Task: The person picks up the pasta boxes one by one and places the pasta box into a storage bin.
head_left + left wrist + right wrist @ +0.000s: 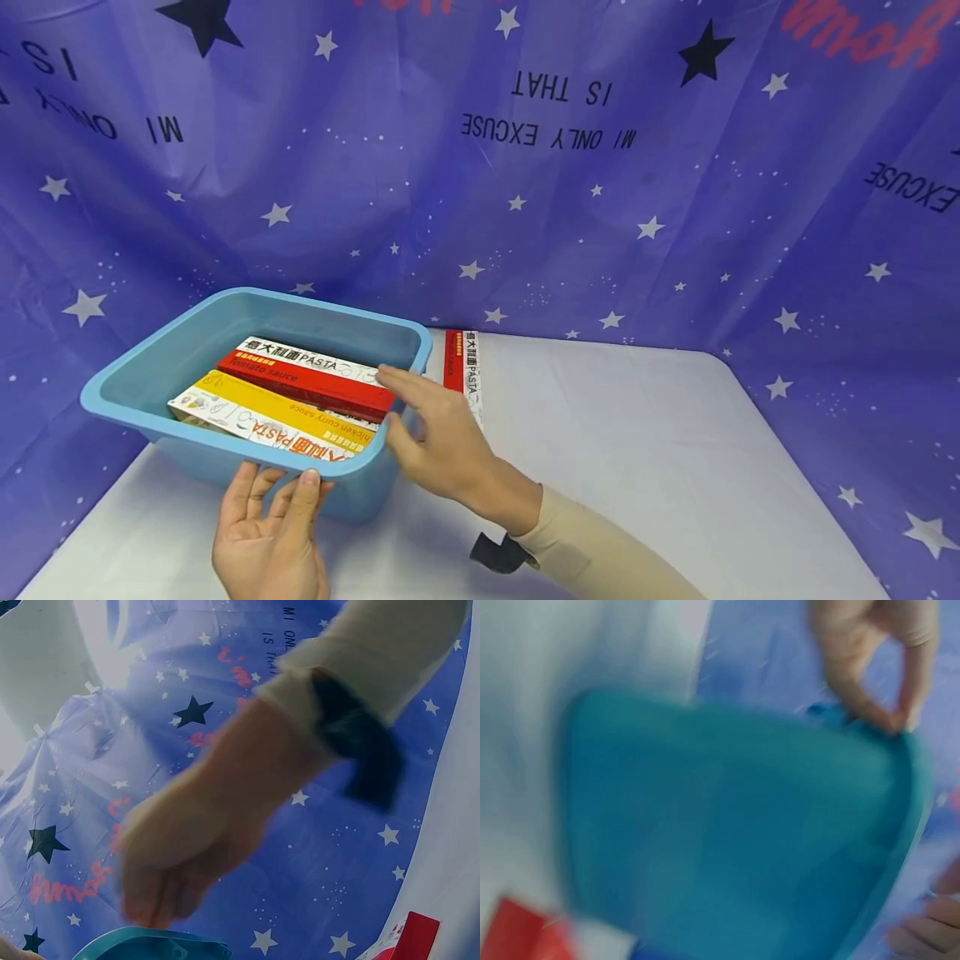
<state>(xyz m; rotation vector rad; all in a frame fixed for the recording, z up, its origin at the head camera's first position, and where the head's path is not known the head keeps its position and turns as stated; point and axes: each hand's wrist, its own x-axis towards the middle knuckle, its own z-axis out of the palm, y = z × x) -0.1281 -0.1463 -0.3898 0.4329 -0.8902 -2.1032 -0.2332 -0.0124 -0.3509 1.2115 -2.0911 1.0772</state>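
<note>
A light-blue plastic bin (341, 310) stands on the left of the table. Inside lie a red-and-white tomato sauce pasta box (300, 375) and a yellow-and-white chicken curry pasta box (277, 417), side by side. My left hand (270, 537) pinches the bin's front rim, thumb tip uppermost and fingers beneath; the right wrist view shows this pinch at a rim corner. My right hand (446, 437) reaches over the right rim, fingers extended and thumb apart, fingertips close to the red box's right end. In the left wrist view this hand (184, 847) is blurred, fingers pointing down.
Another red-and-white pasta box (471, 375) lies on the white tabletop (637, 450) behind my right hand, partly hidden by it. A purple star-printed curtain (562, 225) hangs along the back and both sides.
</note>
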